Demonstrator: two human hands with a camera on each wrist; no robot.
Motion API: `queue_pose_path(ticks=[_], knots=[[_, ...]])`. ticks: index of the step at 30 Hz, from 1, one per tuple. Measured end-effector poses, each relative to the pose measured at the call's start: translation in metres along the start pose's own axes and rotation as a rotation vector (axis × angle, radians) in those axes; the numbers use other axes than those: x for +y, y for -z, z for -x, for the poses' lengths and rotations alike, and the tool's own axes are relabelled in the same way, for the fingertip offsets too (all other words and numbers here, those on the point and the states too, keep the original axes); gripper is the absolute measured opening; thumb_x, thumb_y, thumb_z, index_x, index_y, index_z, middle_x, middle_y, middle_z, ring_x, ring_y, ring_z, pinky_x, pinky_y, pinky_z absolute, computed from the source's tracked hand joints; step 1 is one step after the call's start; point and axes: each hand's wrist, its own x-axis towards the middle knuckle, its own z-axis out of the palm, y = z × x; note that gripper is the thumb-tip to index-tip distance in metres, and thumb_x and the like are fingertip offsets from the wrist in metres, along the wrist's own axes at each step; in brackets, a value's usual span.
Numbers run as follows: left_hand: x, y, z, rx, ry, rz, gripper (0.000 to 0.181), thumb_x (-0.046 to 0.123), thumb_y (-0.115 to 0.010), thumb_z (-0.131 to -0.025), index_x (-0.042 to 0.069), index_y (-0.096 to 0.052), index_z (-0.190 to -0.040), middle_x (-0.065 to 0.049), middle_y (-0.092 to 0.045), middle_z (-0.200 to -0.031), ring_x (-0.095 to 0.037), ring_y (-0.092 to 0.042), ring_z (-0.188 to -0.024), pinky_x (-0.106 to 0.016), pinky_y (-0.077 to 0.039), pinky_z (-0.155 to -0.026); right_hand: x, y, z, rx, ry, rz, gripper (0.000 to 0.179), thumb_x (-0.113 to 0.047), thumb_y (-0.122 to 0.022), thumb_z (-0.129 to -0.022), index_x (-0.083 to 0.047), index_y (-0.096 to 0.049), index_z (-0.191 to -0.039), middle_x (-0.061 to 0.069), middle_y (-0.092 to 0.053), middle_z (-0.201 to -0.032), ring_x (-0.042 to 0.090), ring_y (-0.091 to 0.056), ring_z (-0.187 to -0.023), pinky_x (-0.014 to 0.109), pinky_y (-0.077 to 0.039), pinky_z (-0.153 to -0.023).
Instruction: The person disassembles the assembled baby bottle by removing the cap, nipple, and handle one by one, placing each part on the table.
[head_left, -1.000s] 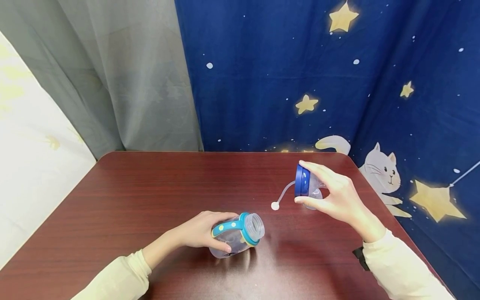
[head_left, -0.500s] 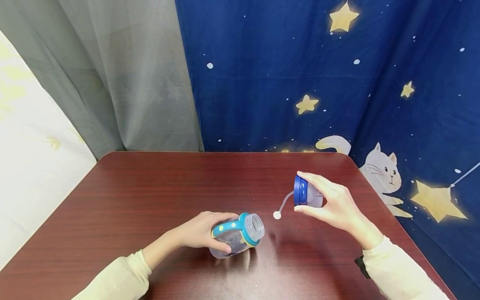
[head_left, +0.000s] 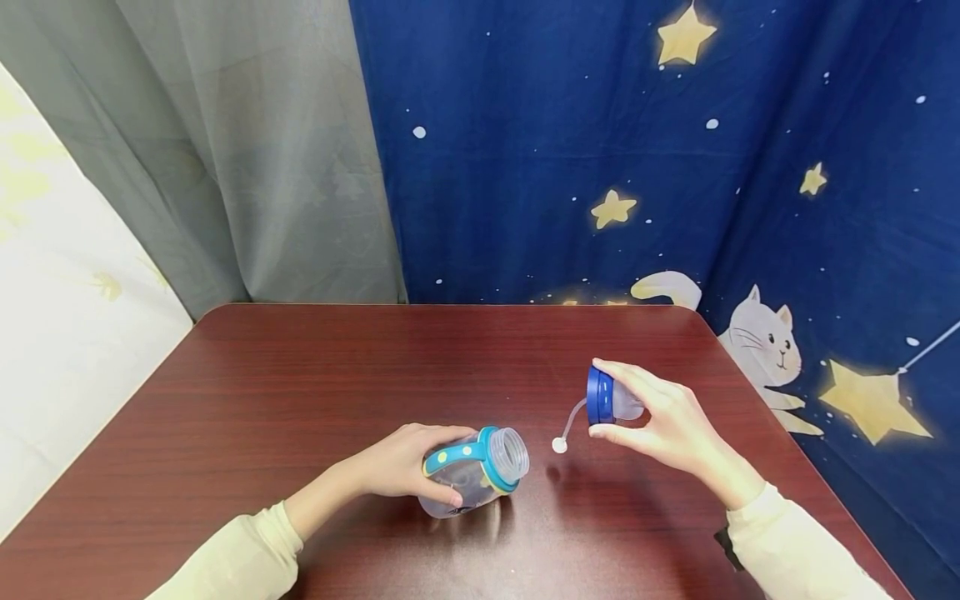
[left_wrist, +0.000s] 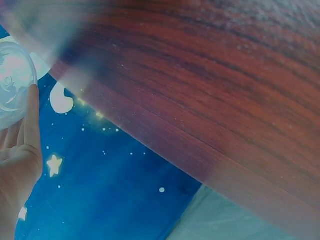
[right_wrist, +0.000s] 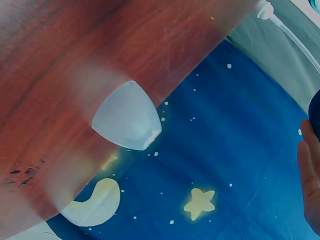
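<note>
A clear water bottle (head_left: pixel 471 482) with a teal collar and strap handle lies tilted low over the table, its threaded mouth facing right. My left hand (head_left: pixel 411 460) grips its body from the left; in the left wrist view the bottle's round base (left_wrist: pixel 15 80) shows beside the fingers. To the right, apart from the bottle, my right hand (head_left: pixel 667 421) holds a blue bottle lid (head_left: pixel 599 396) on its side between thumb and fingers. From the lid's underside hangs a thin straw (head_left: pixel 573 416) with a white ball end. The lid's translucent cover (head_left: pixel 627 402) points toward the palm.
A dark red wood-grain table (head_left: pixel 337 367) lies under both hands. Behind it hang a grey curtain (head_left: pixel 300 167) and a blue curtain (head_left: pixel 525 167) with stars and a cat. A dark strap (head_left: pixel 727 548) shows at the right sleeve.
My right hand has come down and nearer with the lid, so the straw's ball end hangs lower, closer to the bottle mouth's level. The left hand and the bottle have stayed put.
</note>
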Motion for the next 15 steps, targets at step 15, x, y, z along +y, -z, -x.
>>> queue_pose_path(ticks=[15], knots=[[-0.001, -0.001, 0.0, 0.005, -0.007, 0.005, 0.069, 0.052, -0.068, -0.068, 0.021, -0.045, -0.126, 0.014, -0.055, -0.104, -0.002, -0.052, -0.086, -0.023, -0.045, -0.071, 0.004, -0.008, 0.017, -0.036, -0.035, 0.026, 0.074, -0.049, -0.075, -0.06, -0.019, -0.051, -0.124, 0.001, -0.058, -0.108, 0.013, -0.057, -0.084, 0.033, -0.047, -0.061]])
